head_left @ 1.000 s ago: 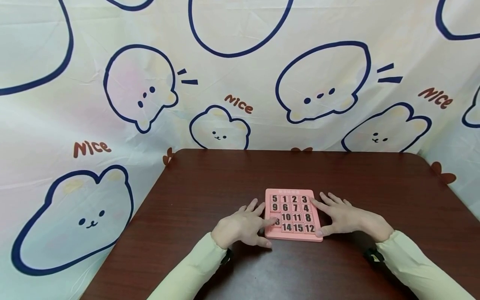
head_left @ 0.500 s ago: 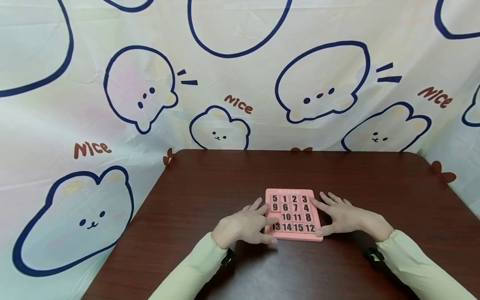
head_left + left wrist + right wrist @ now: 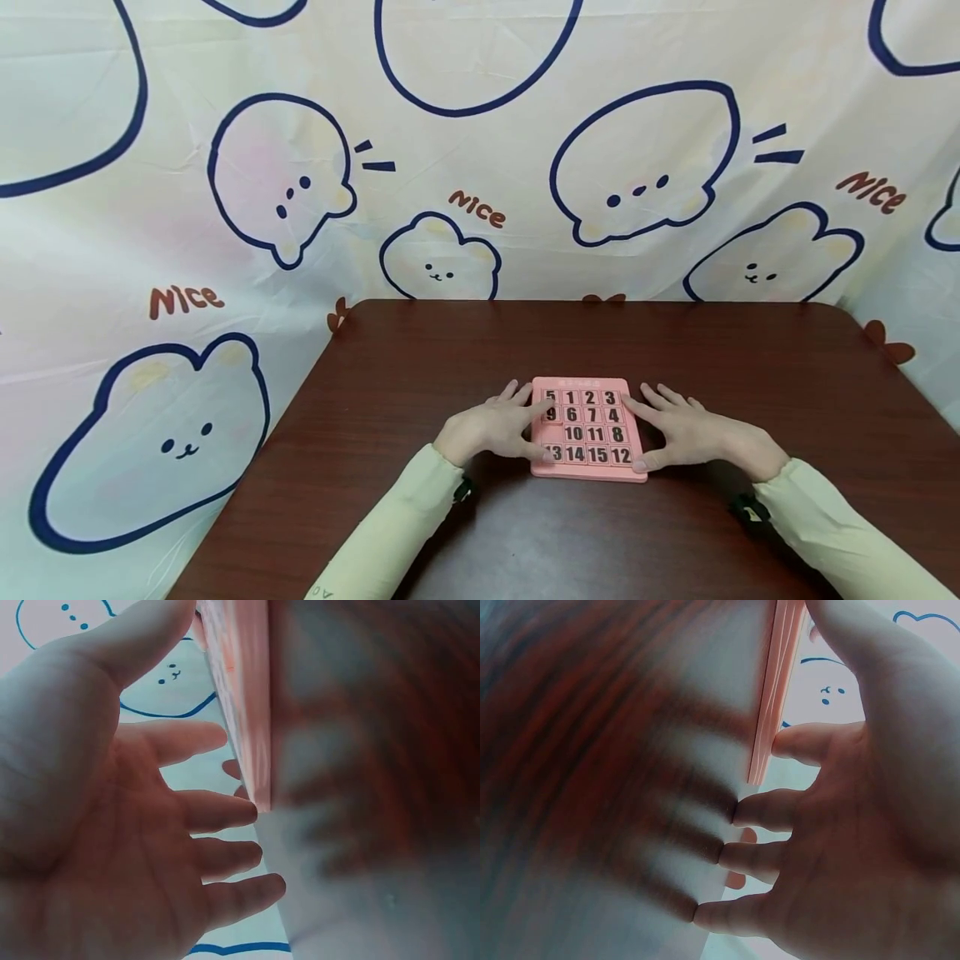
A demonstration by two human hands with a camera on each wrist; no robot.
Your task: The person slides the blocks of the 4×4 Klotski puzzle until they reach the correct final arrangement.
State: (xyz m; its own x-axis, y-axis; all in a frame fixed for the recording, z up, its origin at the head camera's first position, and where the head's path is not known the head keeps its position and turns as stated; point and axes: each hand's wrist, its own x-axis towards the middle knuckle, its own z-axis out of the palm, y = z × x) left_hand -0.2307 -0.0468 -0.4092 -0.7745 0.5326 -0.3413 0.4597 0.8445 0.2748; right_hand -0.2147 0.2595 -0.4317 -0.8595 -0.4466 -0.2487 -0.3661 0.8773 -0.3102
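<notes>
A pink sliding number puzzle (image 3: 592, 423) lies flat on the table, with a gap at the left of its third row. My left hand (image 3: 495, 427) reaches over its left side, index fingertip at the 9 tile (image 3: 551, 415) and thumb at the 13 tile (image 3: 553, 454). Along the right edge sits my right hand (image 3: 686, 429), fingers spread and thumb low at the corner. From the left wrist, the puzzle's side (image 3: 255, 712) shows beside straight fingers (image 3: 225, 810). In the right wrist view, the index finger (image 3: 802, 742) meets the puzzle's side (image 3: 769, 697).
The dark brown wooden table (image 3: 450, 350) reaches back to a pale cloth backdrop (image 3: 465, 150) printed with cartoon bears. Dark bands (image 3: 462, 490) show at both sleeve cuffs.
The 13 tile has slid down into the bottom row, leaving the gap above it. My left hand has shifted up the board, index finger now at the 9. My right hand stays put.
</notes>
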